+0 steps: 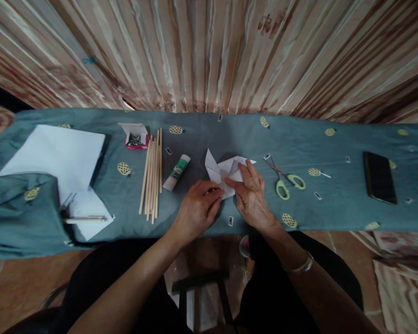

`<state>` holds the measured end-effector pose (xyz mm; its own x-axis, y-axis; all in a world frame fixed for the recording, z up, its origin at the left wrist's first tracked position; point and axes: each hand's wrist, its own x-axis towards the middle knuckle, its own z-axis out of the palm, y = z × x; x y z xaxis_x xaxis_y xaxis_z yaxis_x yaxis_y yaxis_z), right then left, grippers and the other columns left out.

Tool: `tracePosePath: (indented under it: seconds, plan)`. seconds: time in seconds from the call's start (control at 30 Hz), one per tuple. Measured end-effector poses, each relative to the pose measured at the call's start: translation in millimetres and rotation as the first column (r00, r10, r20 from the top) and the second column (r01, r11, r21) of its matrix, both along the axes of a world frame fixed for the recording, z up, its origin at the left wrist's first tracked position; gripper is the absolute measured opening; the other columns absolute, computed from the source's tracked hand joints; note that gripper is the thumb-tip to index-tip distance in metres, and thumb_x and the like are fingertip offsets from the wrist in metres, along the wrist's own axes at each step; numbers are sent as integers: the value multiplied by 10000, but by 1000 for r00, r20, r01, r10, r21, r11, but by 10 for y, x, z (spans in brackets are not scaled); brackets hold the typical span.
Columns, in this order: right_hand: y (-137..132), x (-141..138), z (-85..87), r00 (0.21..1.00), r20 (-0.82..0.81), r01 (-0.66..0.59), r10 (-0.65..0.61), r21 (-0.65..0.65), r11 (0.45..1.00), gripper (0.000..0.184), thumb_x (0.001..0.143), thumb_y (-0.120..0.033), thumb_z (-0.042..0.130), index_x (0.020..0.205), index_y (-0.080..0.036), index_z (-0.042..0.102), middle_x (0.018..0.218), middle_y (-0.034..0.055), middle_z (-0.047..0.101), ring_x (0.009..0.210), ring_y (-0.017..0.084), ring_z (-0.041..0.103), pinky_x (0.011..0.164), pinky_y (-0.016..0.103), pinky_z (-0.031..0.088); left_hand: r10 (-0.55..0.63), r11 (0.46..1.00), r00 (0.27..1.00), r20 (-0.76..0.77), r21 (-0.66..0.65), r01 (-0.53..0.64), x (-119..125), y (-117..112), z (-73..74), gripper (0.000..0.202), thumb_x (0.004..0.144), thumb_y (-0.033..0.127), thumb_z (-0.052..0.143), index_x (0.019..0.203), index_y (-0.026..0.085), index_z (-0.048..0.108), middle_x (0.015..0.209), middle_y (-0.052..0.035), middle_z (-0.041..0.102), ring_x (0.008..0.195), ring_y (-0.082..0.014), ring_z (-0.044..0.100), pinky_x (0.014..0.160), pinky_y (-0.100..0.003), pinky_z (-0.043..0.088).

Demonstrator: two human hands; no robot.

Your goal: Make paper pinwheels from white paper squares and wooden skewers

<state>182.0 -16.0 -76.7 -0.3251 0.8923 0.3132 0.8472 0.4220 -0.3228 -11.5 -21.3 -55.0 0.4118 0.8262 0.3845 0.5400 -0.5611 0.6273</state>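
A white paper pinwheel with folded, pointed blades lies on the cloth in front of me. My left hand is closed, thumb and forefinger pinched at the pinwheel's near left edge. From the right, my right hand holds the paper down, its forefinger reaching toward the middle and its other fingers over the right blade. The hands partly cover the near and right blades. A glue stick lies left of the pinwheel. Scissors with green handles rest open to the right of my right hand.
Several thin wooden sticks lie bundled beside an open small box of metal pieces. White paper sheets are at the left, near folded cloth. A black phone lies far right. A striped curtain hangs behind the table.
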Motion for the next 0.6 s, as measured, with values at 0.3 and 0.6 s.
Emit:
tracePosePath:
  seconds: [0.3,0.6]
  plan:
    - [-44,93,33,999,-31,-20,17,-80,997,527,907,-83,374,1365,-276,553,1594,70,308,1484,298,242,1133,567,322,15,1000,1000,10,-13,-14,-27,114,-80,187,928,195,525,990,152,696,1012,-99,679,935,-207,615,847,-376,540]
    - [10,135,122,941,-299,110,-156,-164,980,477,950,-220,376,1415,-197,484,1473,132,498,1372,253,457,1109,511,410,39,999,998,39,-11,-39,-66,141,-60,195,918,190,537,1020,158,700,1023,-97,673,952,-203,626,849,-364,549]
